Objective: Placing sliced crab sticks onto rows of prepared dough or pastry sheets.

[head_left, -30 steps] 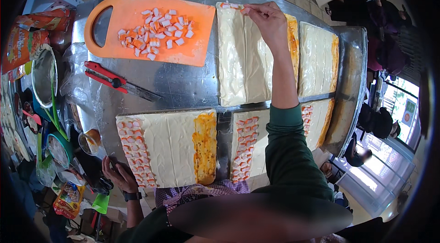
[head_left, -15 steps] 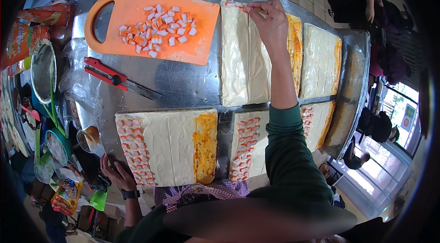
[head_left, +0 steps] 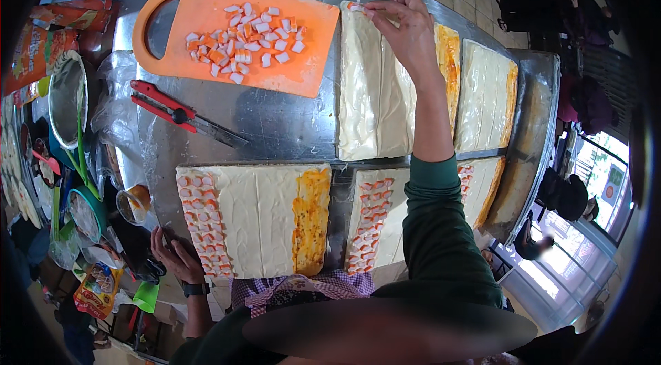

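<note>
My right hand (head_left: 405, 26) reaches over the far edge of a cream-covered rectangular sheet (head_left: 372, 96). Its thumb and fingers pinch a small red-and-white crab stick piece (head_left: 368, 12) just above that edge, near the far left corner. Another crab stick piece (head_left: 354, 6) lies at the corner beside it. To the left, an orange cutting board (head_left: 296, 76) carries a pile of chopped crab stick (head_left: 255, 38). My left hand (head_left: 177, 258) rests empty by the table's near left edge, its fingers apart.
A red-handled cutter knife (head_left: 165, 107) lies below the board. Nearer sheets (head_left: 255, 220) bear crab stick rows and orange filling. More sheets (head_left: 485, 96) lie right. A metal bowl (head_left: 67, 100), a plastic cup (head_left: 133, 204) and packages (head_left: 100, 289) stand left. Other people (head_left: 564, 172) are beyond.
The view has shifted slightly. My right hand has moved a little left along the sheet's far edge, still pinching. My left hand stays at the table edge.
</note>
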`<state>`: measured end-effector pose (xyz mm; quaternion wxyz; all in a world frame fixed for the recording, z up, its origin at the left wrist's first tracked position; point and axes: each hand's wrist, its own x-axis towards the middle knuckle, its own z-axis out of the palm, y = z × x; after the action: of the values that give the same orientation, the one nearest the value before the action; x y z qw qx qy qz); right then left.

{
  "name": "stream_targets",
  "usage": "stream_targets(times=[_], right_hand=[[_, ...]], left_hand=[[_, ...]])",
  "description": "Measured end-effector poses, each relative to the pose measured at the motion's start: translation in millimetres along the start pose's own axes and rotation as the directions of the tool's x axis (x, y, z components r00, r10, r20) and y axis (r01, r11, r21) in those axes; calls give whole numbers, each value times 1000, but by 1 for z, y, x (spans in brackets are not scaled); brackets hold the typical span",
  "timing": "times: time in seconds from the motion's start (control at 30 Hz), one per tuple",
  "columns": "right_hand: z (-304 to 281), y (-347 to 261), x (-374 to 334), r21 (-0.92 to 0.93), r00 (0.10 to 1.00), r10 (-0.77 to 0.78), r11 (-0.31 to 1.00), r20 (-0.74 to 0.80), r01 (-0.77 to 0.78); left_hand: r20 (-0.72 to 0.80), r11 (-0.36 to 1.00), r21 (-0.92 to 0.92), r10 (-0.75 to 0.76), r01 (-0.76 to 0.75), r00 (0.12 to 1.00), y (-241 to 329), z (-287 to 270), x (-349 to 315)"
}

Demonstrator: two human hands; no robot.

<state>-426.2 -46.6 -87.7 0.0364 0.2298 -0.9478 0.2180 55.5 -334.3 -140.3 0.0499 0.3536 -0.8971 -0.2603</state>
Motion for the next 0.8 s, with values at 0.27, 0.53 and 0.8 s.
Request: stream_targets(times=[0.27, 0.53, 0.8], right_hand=[[7, -38, 0, 67, 986, -169, 983, -16, 169], [25, -78, -20, -37, 899, -384, 916, 212, 400], [23, -81, -20, -88, 898, -335, 924, 285, 373]], left_hand=[[-14, 1000, -28, 2, -2, 1000, -1, 1, -1], [-25, 1000, -27, -8, 7, 1000, -5, 3, -3], [-17, 999, -43, -15, 14, 1000, -5, 1, -3]])
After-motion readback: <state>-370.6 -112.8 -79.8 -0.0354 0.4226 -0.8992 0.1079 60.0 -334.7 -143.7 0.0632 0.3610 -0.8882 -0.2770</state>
